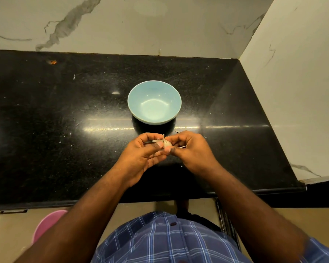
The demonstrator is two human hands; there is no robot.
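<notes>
The left hand [141, 156] and right hand [193, 149] both pinched the garlic [167, 144], its skin partly lifted, so peeling seemed unfinished, and the bowl [141, 95] held nothing.

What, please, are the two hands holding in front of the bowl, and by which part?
A small garlic clove, it seems. The left hand pinches its left side and the right hand its right side, with fingertips and thumbs; loose papery skin sticks up.
</notes>
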